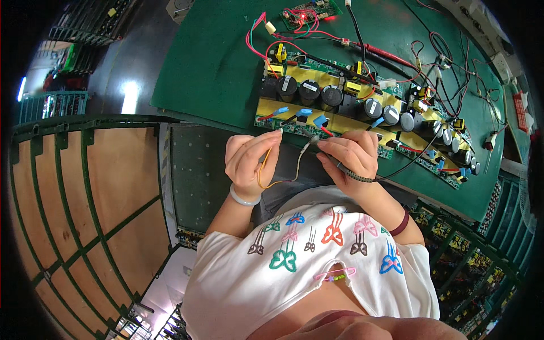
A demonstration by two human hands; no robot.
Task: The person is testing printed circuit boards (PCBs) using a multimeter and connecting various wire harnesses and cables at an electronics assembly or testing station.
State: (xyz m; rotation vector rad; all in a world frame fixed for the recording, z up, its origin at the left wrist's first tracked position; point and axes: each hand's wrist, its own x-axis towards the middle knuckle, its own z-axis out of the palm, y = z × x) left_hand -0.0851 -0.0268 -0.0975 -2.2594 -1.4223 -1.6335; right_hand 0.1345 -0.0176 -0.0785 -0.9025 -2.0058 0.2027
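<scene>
Above the front edge of the green table, my left hand (247, 161) is closed in a pinch on a small white wire end (280, 131). A thin yellow wire (263, 165) loops down from it and turns pale toward my right hand. My right hand (352, 154) is closed on a dark cable (356, 176) with a grey tip (315, 139); the pale wire meets that tip. Just beyond both hands lies a long circuit board (334, 116) with yellow plates, black capacitors (309, 89) and blue-sleeved wire ends (304, 112). My fingers partly hide its near edge.
To the right, a second similar board (436, 153) lies on the green table (198, 62). A small board with a red light (303, 17) sits at the back. Red and black leads (385, 54) cross behind the capacitors. A green rack with wooden panels (107, 209) stands at the left.
</scene>
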